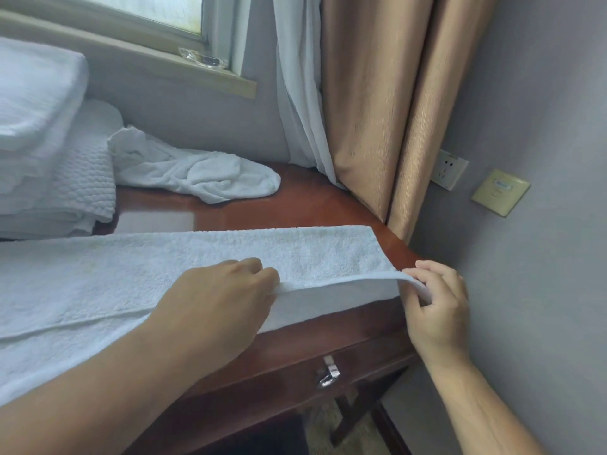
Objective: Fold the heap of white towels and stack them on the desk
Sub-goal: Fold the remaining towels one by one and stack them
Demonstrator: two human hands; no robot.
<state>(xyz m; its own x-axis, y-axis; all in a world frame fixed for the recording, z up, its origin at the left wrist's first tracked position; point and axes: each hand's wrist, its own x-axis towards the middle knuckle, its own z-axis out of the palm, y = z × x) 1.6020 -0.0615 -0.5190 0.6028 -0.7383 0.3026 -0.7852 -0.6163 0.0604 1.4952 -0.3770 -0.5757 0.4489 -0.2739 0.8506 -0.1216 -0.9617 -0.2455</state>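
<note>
A long white towel lies folded lengthwise across the front of the dark wooden desk. My left hand pinches its near edge around the middle. My right hand pinches the near right corner, lifted slightly off the desk edge. A crumpled white towel lies further back on the desk. A stack of folded white towels stands at the back left.
The desk's right end meets a grey wall with a socket and a beige switch plate. Tan curtains and a white sheer hang behind the desk. A drawer with a metal handle sits under the front edge.
</note>
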